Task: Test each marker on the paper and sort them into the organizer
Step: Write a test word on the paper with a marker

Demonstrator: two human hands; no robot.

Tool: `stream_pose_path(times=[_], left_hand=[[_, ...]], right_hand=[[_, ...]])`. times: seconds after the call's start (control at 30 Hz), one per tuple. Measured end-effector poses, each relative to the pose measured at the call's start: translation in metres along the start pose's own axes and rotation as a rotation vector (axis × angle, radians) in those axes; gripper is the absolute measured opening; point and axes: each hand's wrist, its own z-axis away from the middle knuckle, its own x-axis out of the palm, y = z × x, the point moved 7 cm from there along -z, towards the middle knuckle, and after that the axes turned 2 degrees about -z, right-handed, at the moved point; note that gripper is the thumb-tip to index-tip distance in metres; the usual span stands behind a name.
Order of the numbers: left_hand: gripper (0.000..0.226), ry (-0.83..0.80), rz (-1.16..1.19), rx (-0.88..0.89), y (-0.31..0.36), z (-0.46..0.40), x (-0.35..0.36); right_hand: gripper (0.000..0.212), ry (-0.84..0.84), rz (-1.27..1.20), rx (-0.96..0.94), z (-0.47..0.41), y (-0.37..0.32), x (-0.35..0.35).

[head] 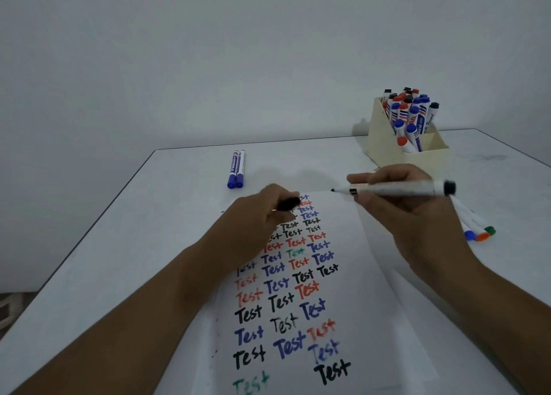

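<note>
Plain pale wall (268, 52) is filling the whole upper half, no windows or fixtures showing. White table (125, 245) with a thin dark edge is running from the near left toward the far wall, its far edge sitting just in front of it. Light is looking dim and even, slightly bluish, soft shadows falling on the tabletop at the far right. Strip of floor (9, 305) is showing at the near left, too dark and blurred to identify.

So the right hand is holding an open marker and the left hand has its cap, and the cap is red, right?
Not quite: the head view shows the cap is black, not red. The right hand does hold the open marker, and the left hand holds its cap.
</note>
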Motion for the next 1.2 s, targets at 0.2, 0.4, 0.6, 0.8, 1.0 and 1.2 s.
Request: stream_pose_path(times=[0.2, 0.4, 0.6, 0.8, 1.0, 1.2], left_hand=[[0.028, 0.042, -0.073, 0.077, 0.011, 0.001, -0.005], [0.031, 0.037, -0.097, 0.134, 0.025, 0.003, -0.007], [0.031, 0.0, -0.119, 0.169, 0.039, 0.01, -0.004], [0.029, -0.112, -0.163, 0.046, 0.043, 0.006, 0.007], [0.028, -0.118, -0.177, 0.017, 0.044, 0.003, 0.011], [0.038, -0.051, -0.09, 0.086, 0.035, 0.003, 0.007]], right_hand=[[0.019, -0.077, -0.172, 0.062, 0.008, 0.004, 0.01], [0.016, -0.117, 0.04, -0.016, 0.013, 0.0, 0.016], [0.018, -0.143, 0.236, -0.072, 0.017, -0.004, 0.019], [0.019, -0.136, 0.249, -0.111, 0.02, -0.01, 0.021], [0.017, -0.135, 0.273, -0.065, 0.018, -0.002, 0.021], [0.021, -0.122, 0.119, 0.043, 0.004, 0.007, 0.018]])
